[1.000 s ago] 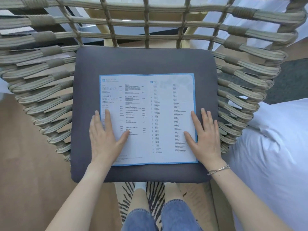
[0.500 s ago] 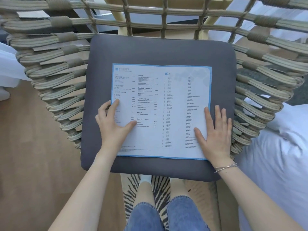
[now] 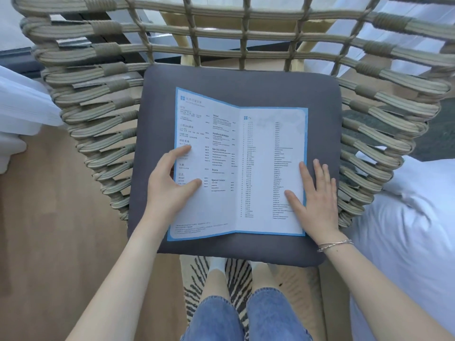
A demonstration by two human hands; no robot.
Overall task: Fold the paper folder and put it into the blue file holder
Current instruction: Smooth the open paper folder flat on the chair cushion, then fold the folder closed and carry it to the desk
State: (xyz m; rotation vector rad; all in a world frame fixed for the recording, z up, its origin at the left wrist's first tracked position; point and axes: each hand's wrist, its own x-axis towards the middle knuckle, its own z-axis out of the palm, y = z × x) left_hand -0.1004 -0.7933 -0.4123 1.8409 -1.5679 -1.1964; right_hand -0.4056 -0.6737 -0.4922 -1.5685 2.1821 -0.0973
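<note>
The paper folder [image 3: 246,168], white with a blue border and printed lists, lies open on the grey seat cushion [image 3: 236,87] of a woven chair. Its left half is raised off the cushion along the centre crease. My left hand [image 3: 170,185] grips the left edge of that raised half, thumb on the printed side. My right hand [image 3: 317,195] lies flat, fingers spread, on the right half near its right edge. No blue file holder is in view.
The woven rope chair [image 3: 98,114] wraps around the cushion on the left, right and back. White bedding [image 3: 408,230] lies at the right. A wooden floor [image 3: 49,217] is at the left, and a striped rug [image 3: 236,274] is under my legs.
My left hand has shifted from lying flat on the left page to gripping its edge, and the left half has lifted. The view has moved closer. My right hand stays pressed down.
</note>
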